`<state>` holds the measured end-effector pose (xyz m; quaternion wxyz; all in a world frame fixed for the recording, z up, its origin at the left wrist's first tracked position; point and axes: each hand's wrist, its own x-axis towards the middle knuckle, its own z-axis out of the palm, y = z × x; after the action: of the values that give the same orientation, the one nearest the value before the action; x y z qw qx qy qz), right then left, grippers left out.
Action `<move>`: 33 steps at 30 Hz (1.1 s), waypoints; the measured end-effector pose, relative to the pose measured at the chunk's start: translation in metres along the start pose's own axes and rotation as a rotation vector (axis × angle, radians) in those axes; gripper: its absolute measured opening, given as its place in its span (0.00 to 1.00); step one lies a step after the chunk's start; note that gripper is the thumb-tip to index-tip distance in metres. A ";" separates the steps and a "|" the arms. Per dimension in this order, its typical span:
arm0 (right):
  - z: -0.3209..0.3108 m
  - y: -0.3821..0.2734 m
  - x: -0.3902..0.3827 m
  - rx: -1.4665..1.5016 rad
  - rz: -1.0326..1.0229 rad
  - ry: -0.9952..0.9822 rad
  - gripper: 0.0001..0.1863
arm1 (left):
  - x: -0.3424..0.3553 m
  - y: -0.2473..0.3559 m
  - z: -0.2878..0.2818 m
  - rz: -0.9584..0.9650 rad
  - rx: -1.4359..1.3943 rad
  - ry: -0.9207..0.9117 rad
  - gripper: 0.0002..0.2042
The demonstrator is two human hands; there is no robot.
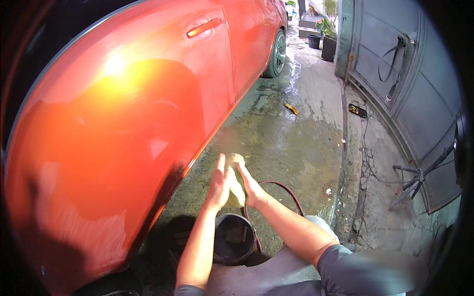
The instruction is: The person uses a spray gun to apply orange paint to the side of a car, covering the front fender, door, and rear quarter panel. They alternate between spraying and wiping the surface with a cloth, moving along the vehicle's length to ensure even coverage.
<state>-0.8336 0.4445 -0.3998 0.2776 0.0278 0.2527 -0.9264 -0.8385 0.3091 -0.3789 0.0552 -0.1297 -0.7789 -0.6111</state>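
Note:
Between my two palms is a pale yellow cloth (236,190), bunched up, with part of it hanging below. My left hand (218,186) presses it from the left, fingers pointing away from me. From the other side my right hand (251,185) squeezes it, its fingertips near the cloth's top. Just below and nearer to me stands a dark round bucket (217,251); its inside is in shadow. The orange-red car (148,113) fills the left, its door beside my left forearm.
A dark red hose (286,187) curves behind the bucket over the wet concrete floor (296,148). To the right lie a black power strip (357,111) and its cable, near a black tripod stand (419,175) and a grey metal gate (380,29). Potted plants (328,47) stand far off.

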 end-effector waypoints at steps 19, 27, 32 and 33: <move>0.113 -0.108 0.039 -0.254 -0.283 0.058 0.22 | -0.252 -0.197 -0.056 -0.994 -0.058 0.502 0.45; 0.218 -0.153 0.109 -0.343 -0.773 -0.027 0.15 | -0.296 -0.190 -0.040 -1.140 -0.033 0.773 0.46; 0.256 -0.167 0.200 -0.692 -1.216 -0.093 0.23 | -0.261 -0.144 -0.014 -1.035 0.271 0.775 0.42; 0.257 -0.164 0.225 -0.760 -1.304 -0.081 0.26 | -0.264 -0.153 -0.007 -0.989 0.316 0.789 0.41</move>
<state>-1.0878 0.3255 -0.1448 -0.3272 -0.2590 0.5097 -0.7524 -0.6265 0.2330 -0.5850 0.0675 0.4879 -0.7484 -0.4442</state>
